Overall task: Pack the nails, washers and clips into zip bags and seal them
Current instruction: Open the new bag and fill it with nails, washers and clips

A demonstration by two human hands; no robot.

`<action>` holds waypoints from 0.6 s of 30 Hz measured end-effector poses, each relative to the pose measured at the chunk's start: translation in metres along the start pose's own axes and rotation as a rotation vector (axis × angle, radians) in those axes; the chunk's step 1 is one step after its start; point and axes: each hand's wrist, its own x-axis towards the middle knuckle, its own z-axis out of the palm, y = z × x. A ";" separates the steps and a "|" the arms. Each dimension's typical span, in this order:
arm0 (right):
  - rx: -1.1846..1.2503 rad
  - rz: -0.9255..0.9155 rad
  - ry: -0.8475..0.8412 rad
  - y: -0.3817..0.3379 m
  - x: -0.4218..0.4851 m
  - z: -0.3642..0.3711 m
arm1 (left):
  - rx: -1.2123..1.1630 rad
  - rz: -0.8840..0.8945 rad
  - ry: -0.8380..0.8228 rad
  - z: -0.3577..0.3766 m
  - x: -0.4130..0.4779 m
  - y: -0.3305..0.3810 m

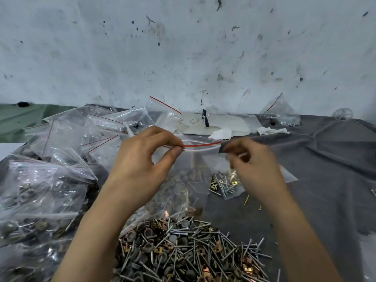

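Left hand (140, 159) pinches zip bag (183, 176) at red seal, blurred right hand (254, 165) at other corner, grip unclear, loose nails (203, 235), washers (148, 248), clips (247, 260) below.

My left hand (142, 159) pinches the top edge of the zip bag (183, 169) between thumb and forefinger. My right hand (254, 165), blurred, curls at the bag's right corner; grip unclear. Both forearms reach forward.

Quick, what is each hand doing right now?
Left hand: pinching the zip bag at its top edge.
Right hand: blurred at the bag's other end; grip cannot be told.
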 end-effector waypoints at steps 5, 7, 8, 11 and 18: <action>-0.487 0.150 -0.724 0.024 -0.008 0.033 | 0.002 -0.004 0.060 -0.001 0.001 -0.004; -0.513 0.179 -0.842 0.028 -0.013 0.046 | -0.009 -0.014 0.068 -0.001 0.001 -0.005; -0.518 0.195 -0.870 0.030 -0.014 0.051 | -0.015 -0.013 0.072 -0.002 0.001 -0.006; -0.518 0.202 -0.884 0.033 -0.015 0.061 | -0.025 -0.006 0.082 -0.002 0.001 -0.006; -0.452 0.200 -0.941 0.037 -0.014 0.064 | -0.025 -0.013 0.075 -0.003 0.001 -0.008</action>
